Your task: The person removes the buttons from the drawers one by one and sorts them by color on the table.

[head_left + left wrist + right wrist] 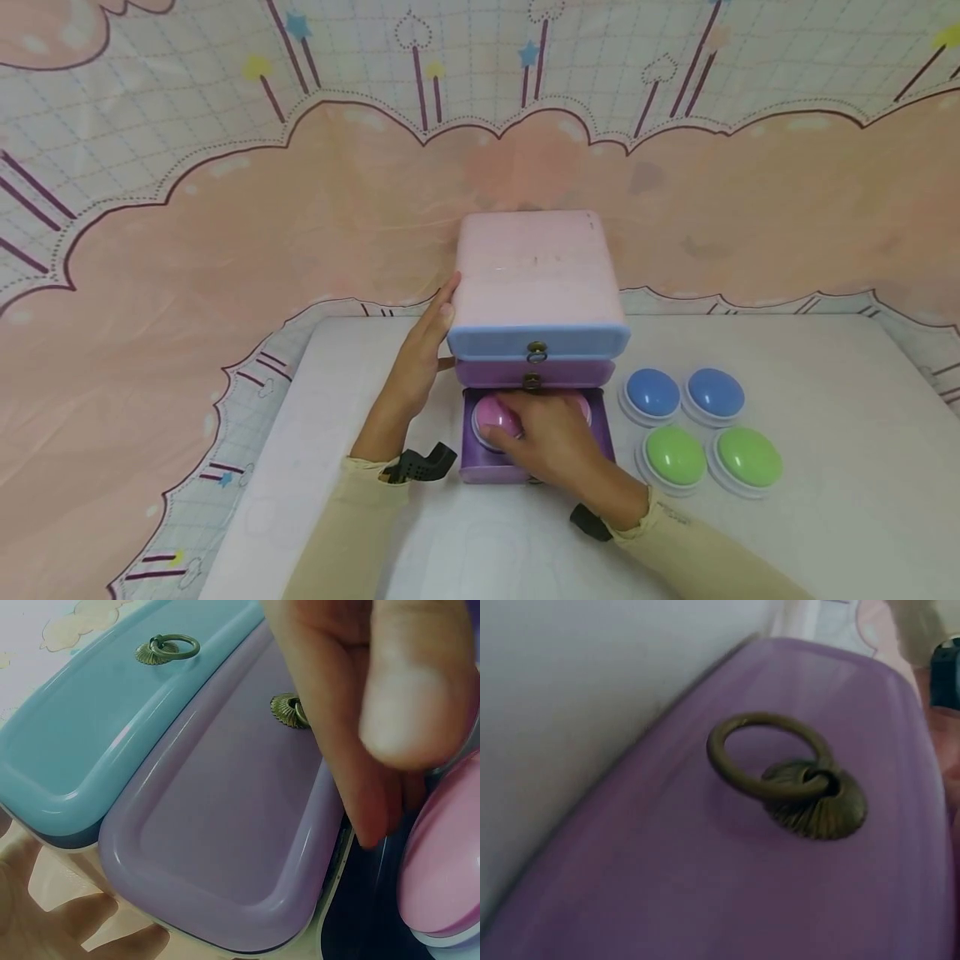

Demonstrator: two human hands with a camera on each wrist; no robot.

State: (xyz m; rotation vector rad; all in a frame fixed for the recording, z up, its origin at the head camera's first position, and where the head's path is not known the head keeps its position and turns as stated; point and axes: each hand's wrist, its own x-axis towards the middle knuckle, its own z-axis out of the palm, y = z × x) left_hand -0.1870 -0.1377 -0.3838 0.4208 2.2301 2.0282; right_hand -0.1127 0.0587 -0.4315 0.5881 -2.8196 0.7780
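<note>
My left hand lies with extended fingers along the left side of a small chest of drawers. Its fingers also show beside the chest in the left wrist view. The lowest purple drawer is pulled out. Inside is a pink domed buzzer button with a white base. Over it reaches my right hand, its fingers fairly straight and its thumb at the dome's front. A second pink button shows partly behind this hand. Contact with either button is hard to tell.
Two blue buttons and two green buttons stand right of the chest on the white table. Above the pulled-out drawer are a shut purple drawer and a shut blue drawer with brass ring pulls. A patterned cloth hangs behind.
</note>
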